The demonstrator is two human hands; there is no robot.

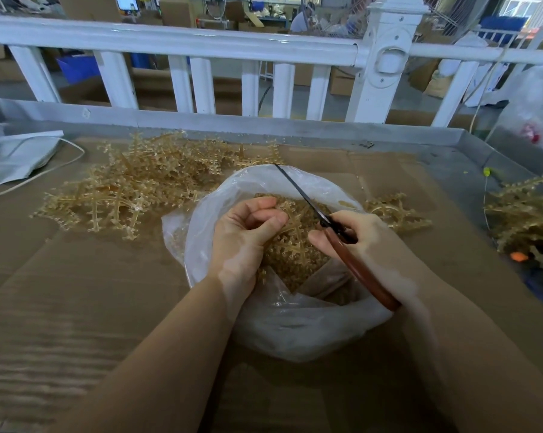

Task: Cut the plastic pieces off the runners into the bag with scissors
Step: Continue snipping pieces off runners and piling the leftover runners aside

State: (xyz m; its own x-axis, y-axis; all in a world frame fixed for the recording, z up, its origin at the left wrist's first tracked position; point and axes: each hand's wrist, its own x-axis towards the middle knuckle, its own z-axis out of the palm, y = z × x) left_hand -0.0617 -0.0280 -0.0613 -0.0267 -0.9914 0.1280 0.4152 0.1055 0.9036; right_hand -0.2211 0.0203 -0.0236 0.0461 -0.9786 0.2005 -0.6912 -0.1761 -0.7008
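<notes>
I note my left hand [248,232] over the mouth of the bag [295,332], thumb and curled fingers pinching a tan plastic runner [293,228] by one of its arms. The runner is held just above the loose cut pieces [292,260] that fill the bag, small parts showing along its branches.

My right hand [367,242] grips the scissors [332,226], fingers wrapped round the reddish-brown handles, which run back along the wrist. The blades point up and away across the far rim of the bag; they appear as one thin dark line, so I read them as together or nearly so. The blade passes just beside the runner's right side; whether it touches the plastic I cannot tell.

The bag is clear plastic, standing open between both forearms on a cardboard sheet [92,307] that covers the table. Its rim is rolled outward.

Beyond the bag to the left lies a large heap of uncut runners [132,185], spread flat on the cardboard. One further runner [395,214] lies just right of the bag, partly behind my right hand. Another heap [526,214] sits at the right edge of the table.

A white cord [45,173] and pale folded sheeting [17,157] occupy the far-left corner. A white railing [201,45] runs along the far side, with cardboard boxes and a seated person behind it.
</notes>
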